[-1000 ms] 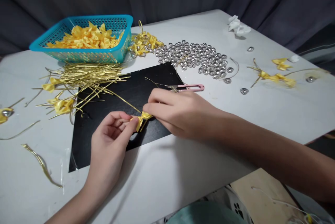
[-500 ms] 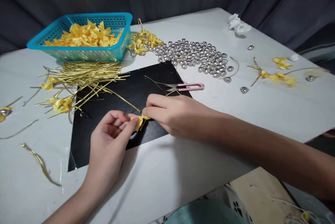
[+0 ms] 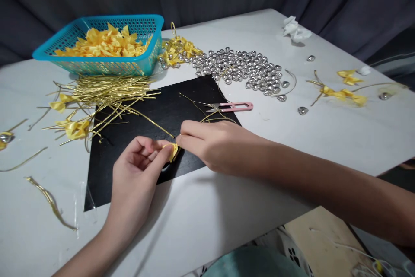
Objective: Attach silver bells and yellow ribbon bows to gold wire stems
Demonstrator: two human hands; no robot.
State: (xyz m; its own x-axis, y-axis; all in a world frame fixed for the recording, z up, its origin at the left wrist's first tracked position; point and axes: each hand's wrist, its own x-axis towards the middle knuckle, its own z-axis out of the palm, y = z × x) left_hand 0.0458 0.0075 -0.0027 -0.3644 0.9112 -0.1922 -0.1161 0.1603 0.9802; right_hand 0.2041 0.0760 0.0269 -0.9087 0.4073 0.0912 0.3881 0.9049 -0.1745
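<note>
Over the black board [image 3: 129, 173], my left hand [image 3: 139, 173] pinches a small yellow ribbon bow [image 3: 173, 151] between thumb and fingertips. My right hand [image 3: 210, 143] is closed at the bow's right side, its fingertips covering that half and the middle. A gold wire [image 3: 152, 122] runs from the pile toward the bow; whether it joins the bow I cannot tell. Thin gold strands [image 3: 214, 118] show behind my right hand. Just beyond them lie pink-handled thread snips [image 3: 240, 107], with their blades pointing left.
A blue basket [image 3: 152, 58] of yellow ribbon pieces stands at the back left, with a pile of gold wires [image 3: 110, 89] before it. Silver beads [image 3: 240, 67] spread across the back middle. Yellow bows [image 3: 345, 95] lie at right, near crumpled white tissue [image 3: 295, 30].
My right fingertips have closed in over the bow's right half, which showed before. The thin strands behind the right hand have shifted. My left hand has barely moved.
</note>
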